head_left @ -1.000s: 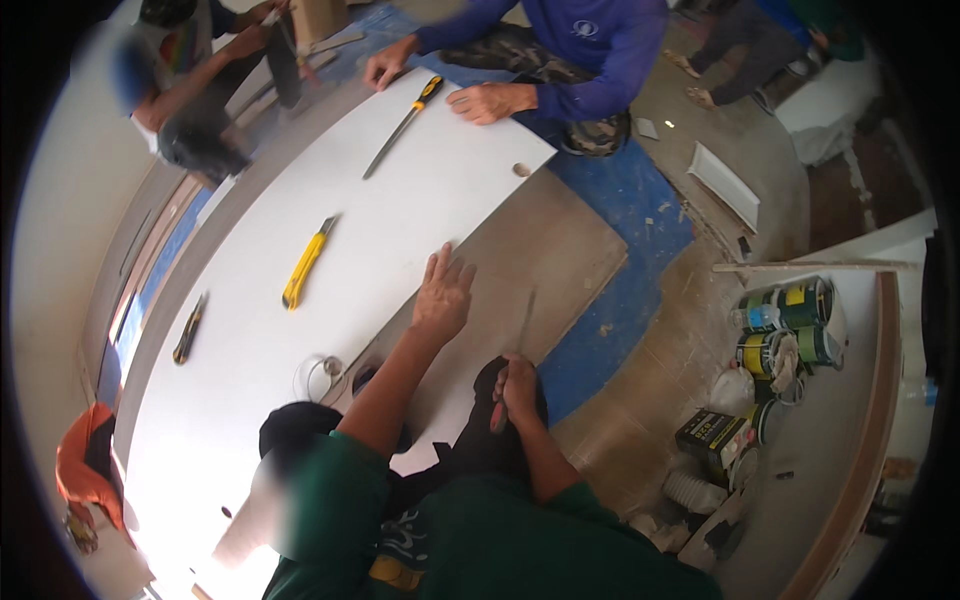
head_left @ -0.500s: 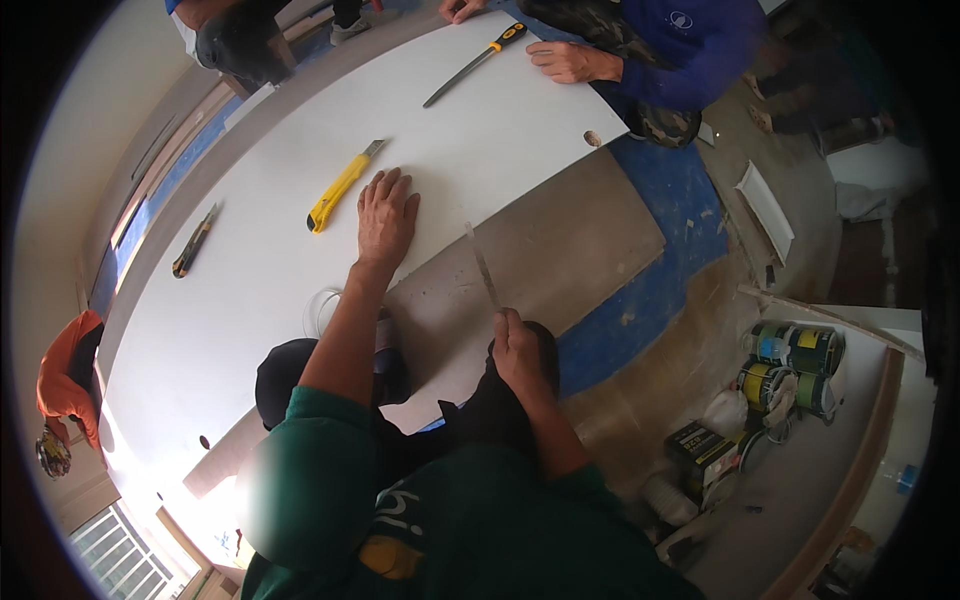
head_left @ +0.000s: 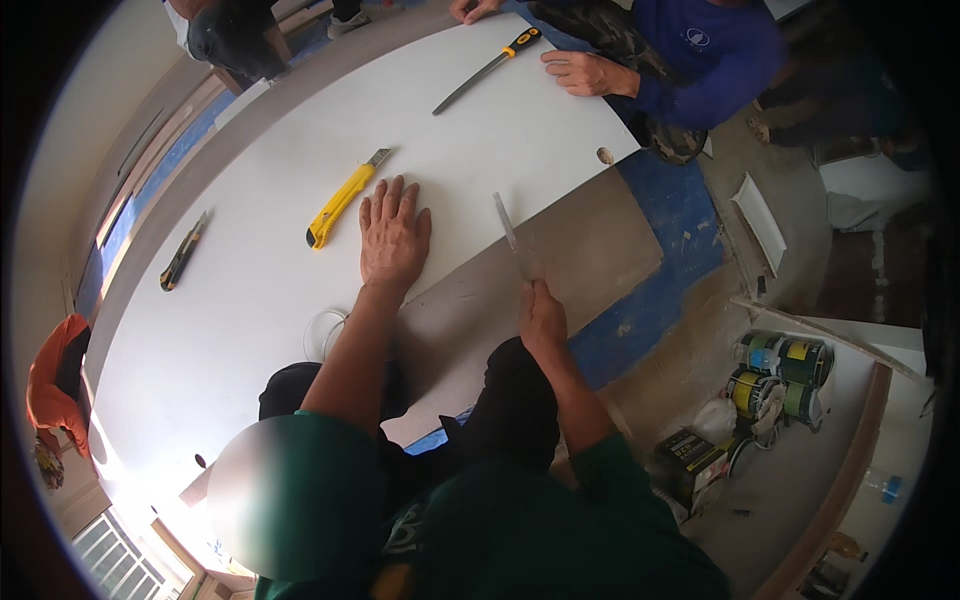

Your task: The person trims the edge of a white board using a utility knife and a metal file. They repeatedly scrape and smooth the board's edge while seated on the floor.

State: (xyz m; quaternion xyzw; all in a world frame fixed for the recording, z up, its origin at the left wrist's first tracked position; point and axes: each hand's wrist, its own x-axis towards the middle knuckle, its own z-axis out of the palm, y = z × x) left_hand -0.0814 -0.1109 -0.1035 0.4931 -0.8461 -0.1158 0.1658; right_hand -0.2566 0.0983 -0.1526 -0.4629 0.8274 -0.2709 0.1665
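A large white panel (head_left: 255,270) lies across the work area. My left hand (head_left: 394,240) presses flat on it near the edge, fingers stretched out, just right of a yellow utility knife (head_left: 340,202) with its blade showing. Beyond the panel's edge, my right hand (head_left: 543,318) is closed around the near end of a thin, flat metal file (head_left: 507,222). Its far end reaches over the panel's edge; motion blurs it, and contact cannot be made out. Another file (head_left: 487,72), with a black and yellow handle, rests farther off. A dark utility knife (head_left: 184,252) lies at left.
A co-worker's hand (head_left: 590,74) rests on the panel's far right corner, near a round hole (head_left: 605,156). Brown board (head_left: 580,240) and blue sheeting (head_left: 640,315) lie below the edge. Green and yellow spools (head_left: 756,390) and a black box (head_left: 690,465) sit at right.
My right hand has moved forward and slightly right with the file. My left hand stays flat on the panel beside the yellow knife. The whole view has shifted a little.
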